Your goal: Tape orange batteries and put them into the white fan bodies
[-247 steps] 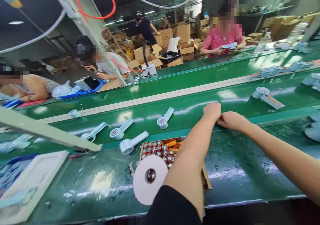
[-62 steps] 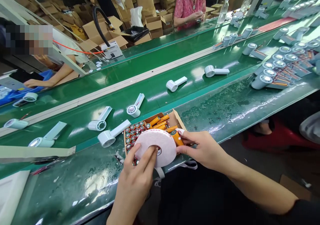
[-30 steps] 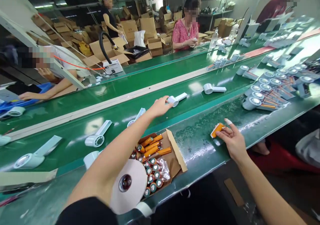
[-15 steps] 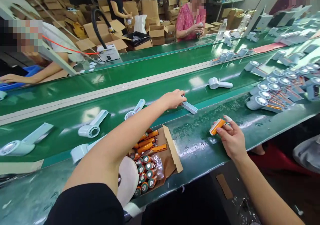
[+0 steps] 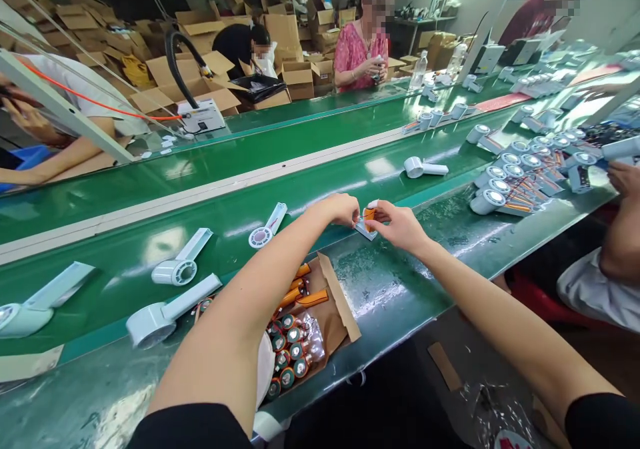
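Observation:
My left hand (image 5: 343,208) is closed on a pale fan housing (image 5: 364,230) at the near edge of the green belt (image 5: 300,189). Touching it from the right, my right hand (image 5: 395,224) pinches an orange battery (image 5: 369,214) against the housing's handle. Below my left forearm lies an open cardboard box (image 5: 343,316) with several orange batteries (image 5: 300,296) and several capped cells. A white tape roll (image 5: 263,376) is mostly hidden under my arm.
Three pale fan housings (image 5: 267,226) (image 5: 180,266) (image 5: 165,316) lie on the belt to the left, one more (image 5: 423,167) to the right. Several wired housings (image 5: 505,182) cluster at right beside another person's arm (image 5: 620,222). Other workers sit across the line among cardboard boxes.
My left hand pulled the fan housing off the belt toward me. My right hand carried the orange battery left and now meets the housing. The view swung slightly right.

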Tool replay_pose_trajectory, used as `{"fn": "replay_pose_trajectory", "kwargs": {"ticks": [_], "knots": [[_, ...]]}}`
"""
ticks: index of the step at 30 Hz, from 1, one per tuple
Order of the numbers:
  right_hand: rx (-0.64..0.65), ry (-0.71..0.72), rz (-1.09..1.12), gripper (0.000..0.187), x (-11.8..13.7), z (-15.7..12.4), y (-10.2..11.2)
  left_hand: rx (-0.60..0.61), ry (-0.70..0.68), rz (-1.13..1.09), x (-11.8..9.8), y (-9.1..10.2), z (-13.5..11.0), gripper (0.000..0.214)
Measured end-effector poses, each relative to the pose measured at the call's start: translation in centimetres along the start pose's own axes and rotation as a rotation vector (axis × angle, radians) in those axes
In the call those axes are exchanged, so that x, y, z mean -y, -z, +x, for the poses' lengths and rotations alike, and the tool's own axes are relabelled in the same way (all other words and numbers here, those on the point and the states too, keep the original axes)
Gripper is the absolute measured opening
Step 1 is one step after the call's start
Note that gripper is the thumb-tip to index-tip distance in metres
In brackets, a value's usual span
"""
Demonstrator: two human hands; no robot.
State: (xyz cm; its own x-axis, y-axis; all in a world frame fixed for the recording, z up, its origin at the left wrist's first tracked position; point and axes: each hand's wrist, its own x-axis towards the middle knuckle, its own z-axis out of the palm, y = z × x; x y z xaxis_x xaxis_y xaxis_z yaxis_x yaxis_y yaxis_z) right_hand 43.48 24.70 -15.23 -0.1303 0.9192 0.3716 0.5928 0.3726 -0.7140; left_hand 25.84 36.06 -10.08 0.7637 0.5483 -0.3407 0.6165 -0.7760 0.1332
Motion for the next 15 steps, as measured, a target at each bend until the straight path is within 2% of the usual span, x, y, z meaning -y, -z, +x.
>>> {"fn": "replay_pose_trajectory", "kwargs": {"ticks": [3, 8, 11, 15], "knots": [[0.115, -0.004, -0.266, 0.027, 0.4, 0.1, 0.2, -0.041, 0.013, -0.095, 1.1, 0.2, -0.2, 0.015], [0.331, -0.001, -0.663, 0.025, 2.8, 1.4, 0.6, -0.212, 0.074, -0.229, 1.5, -0.8, 0.0, 0.023], [0.429, -0.055, -0.746, 0.03, 3.9, 2.3, 0.7, -0.281, 0.119, -0.28, 1.2, -1.4, 0.4, 0.029], [0.457, -0.13, -0.775, 0.041, 3.8, 3.0, 0.3, -0.31, 0.157, -0.298, 0.7, -1.6, 1.1, 0.031]]}}
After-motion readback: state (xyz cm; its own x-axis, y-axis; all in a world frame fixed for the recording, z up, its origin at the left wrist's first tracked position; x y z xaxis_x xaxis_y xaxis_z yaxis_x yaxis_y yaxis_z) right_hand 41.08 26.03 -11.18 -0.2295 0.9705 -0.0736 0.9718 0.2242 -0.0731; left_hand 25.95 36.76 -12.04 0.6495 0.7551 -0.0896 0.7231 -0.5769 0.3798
